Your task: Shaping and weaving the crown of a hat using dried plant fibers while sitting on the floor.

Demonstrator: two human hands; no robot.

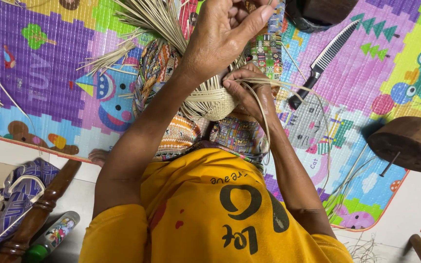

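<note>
A colourful cartoon play mat (49, 92) covers the floor, a serrated black-handled knife (321, 63) lying on it at the right. Over the lap sits the half-woven straw basket (214, 100). The left hand (222, 31) is raised, fingers curled around loose strips; the right hand (247, 92) pinches a strip against the weave.

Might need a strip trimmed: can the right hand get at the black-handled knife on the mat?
Probably yes: the knife lies uncovered just beside the right hand, handle nearest, though that hand is gripping the woven basket.
</note>
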